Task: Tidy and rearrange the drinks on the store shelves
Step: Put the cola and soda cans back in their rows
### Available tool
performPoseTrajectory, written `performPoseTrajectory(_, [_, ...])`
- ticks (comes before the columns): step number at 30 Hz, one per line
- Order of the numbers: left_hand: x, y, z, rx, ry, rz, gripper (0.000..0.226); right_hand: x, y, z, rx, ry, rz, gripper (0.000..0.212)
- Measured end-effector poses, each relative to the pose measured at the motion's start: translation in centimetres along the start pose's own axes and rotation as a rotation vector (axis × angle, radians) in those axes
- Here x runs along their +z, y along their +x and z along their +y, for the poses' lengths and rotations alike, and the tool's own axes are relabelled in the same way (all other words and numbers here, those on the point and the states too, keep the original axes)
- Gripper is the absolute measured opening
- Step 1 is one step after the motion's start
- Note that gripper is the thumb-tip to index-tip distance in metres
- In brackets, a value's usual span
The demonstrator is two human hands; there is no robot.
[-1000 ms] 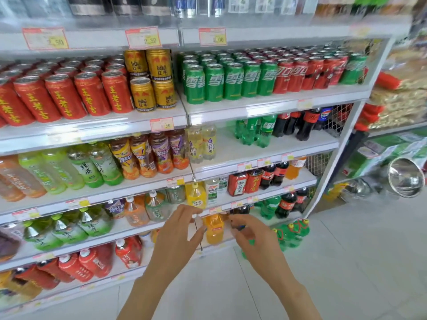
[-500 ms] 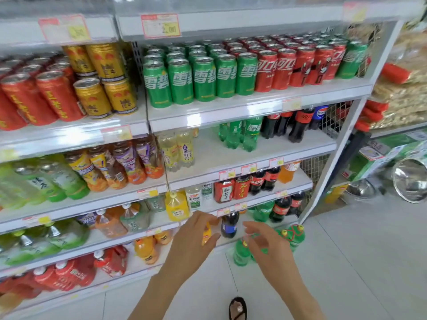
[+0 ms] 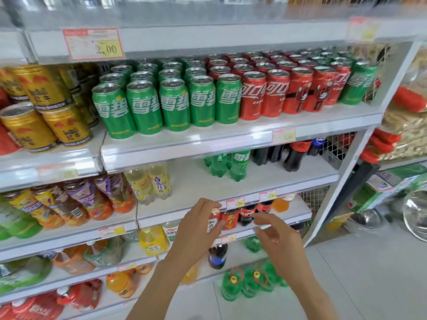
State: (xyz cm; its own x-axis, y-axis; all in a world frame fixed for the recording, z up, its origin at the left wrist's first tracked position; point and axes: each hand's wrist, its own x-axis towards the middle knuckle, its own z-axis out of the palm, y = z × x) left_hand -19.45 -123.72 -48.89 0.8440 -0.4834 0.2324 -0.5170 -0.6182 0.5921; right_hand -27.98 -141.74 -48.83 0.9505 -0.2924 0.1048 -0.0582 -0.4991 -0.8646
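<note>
Our left hand (image 3: 198, 229) hovers half-curled in front of the red-labelled drink containers (image 3: 230, 219) on the white metal shelf (image 3: 299, 210); we cannot tell whether it grips one. Our right hand (image 3: 277, 241) is loosely spread and holds nothing. Farther up, green aluminium cans (image 3: 175, 105) stand in rows.

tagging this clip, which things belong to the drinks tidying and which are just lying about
Job: left hand, right hand, red tea bottles, cola bottles, green Sprite cans, red Coca-Cola cans.
Lying about: steel bowls, noodle packets on the next rack.
</note>
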Motion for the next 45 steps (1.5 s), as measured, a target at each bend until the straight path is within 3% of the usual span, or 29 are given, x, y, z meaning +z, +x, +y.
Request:
performPoseTrajectory(5, [0.2,1.0,-0.7,-0.074,0.047,-0.013,0.031,0.7,2.8,1.8,-0.008,-0.045,-0.090,0.035])
performPoseTrajectory(14, [1.3,2.1,0.1,-0.223,0.077,0.108,0.025,0.4,7.9,4.5,-0.076,-0.029,-0.244,0.035])
performPoseTrajectory(19, [3.8,3.4,3.0,-0.293,0.057,0.114,0.025,-2.3,9.8,5.9,-0.077,-0.011,-0.302,0.025])
performPoseTrajectory(25, [7.6,6.5,7.1,-0.292,0.054,0.088,0.027,-7.7,11.8,8.4,-0.104,-0.010,-0.319,0.023])
performPoseTrajectory(28, [10.2,7.3,8.7,-0.293,0.042,0.072,0.045,-10.5,12.4,10.7,-0.100,-0.037,-0.289,0.021])
performPoseTrajectory(40, [14.7,9.9,14.9,-0.308,0.061,0.119,0.019,-18.2,13.8,13.8,-0.107,-0.044,-0.328,0.033])
performPoseTrajectory(45, [13.6,11.6,16.4,-0.287,-0.001,0.186,0.017,-19.3,14.5,13.0,-0.150,0.013,-0.249,0.023])
